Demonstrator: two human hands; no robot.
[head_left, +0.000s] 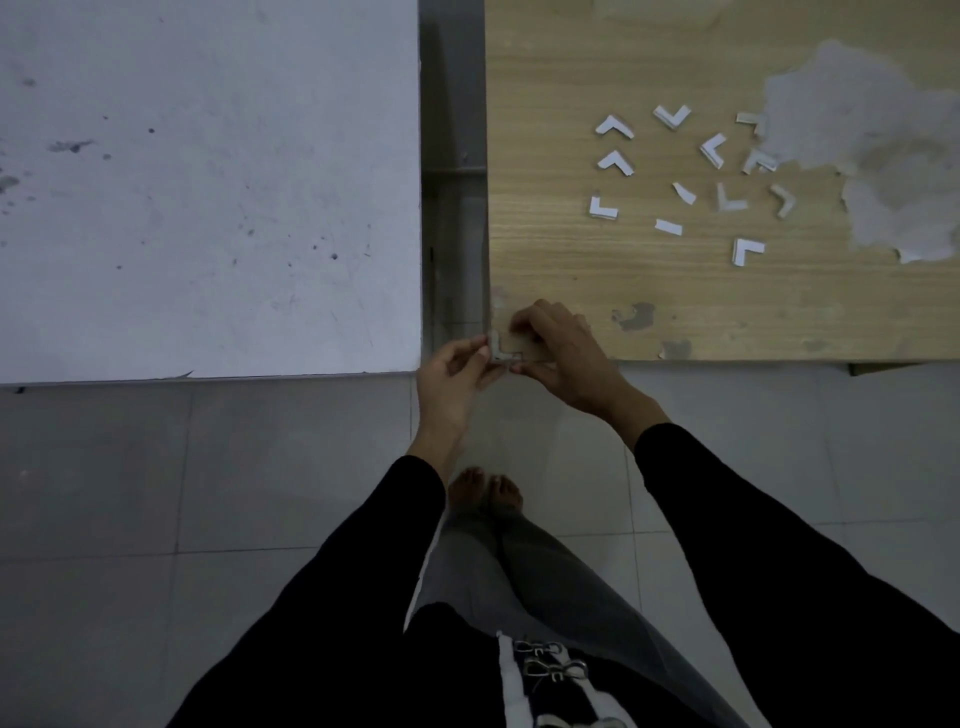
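In the head view, we are pinching a small pale L-shaped piece (500, 352) between both hands. Our left hand (451, 376) is closing its thumb and fingertips on the upright arm of the piece. Our right hand (563, 353) is curling its fingers over the short arm, with the thumb pressing in from the near side. Both hands are clamped on the piece, so it is sitting right between them, with the fingertips almost meeting. We are holding it at the near left corner of the wooden surface (571, 280), which is stretching away under and beyond the right hand. We cannot tell whether the piece is touching the wood.

Far beyond the right hand and off to its right, loose pieces (615, 127) of the same bent shape are lying scattered on the wood, well apart from both hands. Further right of them, a grey patch (857, 119) is showing where the wood grain is missing. Beyond the left hand and to its left, a white surface (208, 182) is lying speckled with dark marks. A grey metal rail (453, 208) is running away from the hands between the two surfaces. Nearer to us than the hands, a tiled floor (156, 467) is showing, with bare feet (485, 493) just behind the left wrist. Black sleeves (727, 519) are covering both forearms.
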